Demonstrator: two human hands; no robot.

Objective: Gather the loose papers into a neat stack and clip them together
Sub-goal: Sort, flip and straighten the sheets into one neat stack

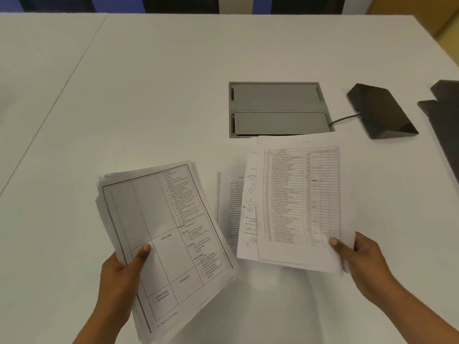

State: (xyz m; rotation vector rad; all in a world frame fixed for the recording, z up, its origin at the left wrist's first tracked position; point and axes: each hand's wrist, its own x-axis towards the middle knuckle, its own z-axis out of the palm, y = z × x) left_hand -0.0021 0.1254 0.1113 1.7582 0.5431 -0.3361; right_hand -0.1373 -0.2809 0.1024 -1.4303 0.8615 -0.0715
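Table (173,83), filling the frame, is showing a smooth white matt finish, faintly reflecting at lower centre. Both paper bundles, left stack (161,244) and right sheets (298,202), are looking thin, matt, printed in black. Cable hatch (278,108), centre right, is appearing as grey matt plastic. Wedge device (380,112), right, is reading as dark matt plastic.

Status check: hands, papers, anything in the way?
Left hand grips the timetable bundle. Right hand pinches the list bundle. Bundles apart, unclipped; no clip seen. Cable hatch beyond, clear of papers.
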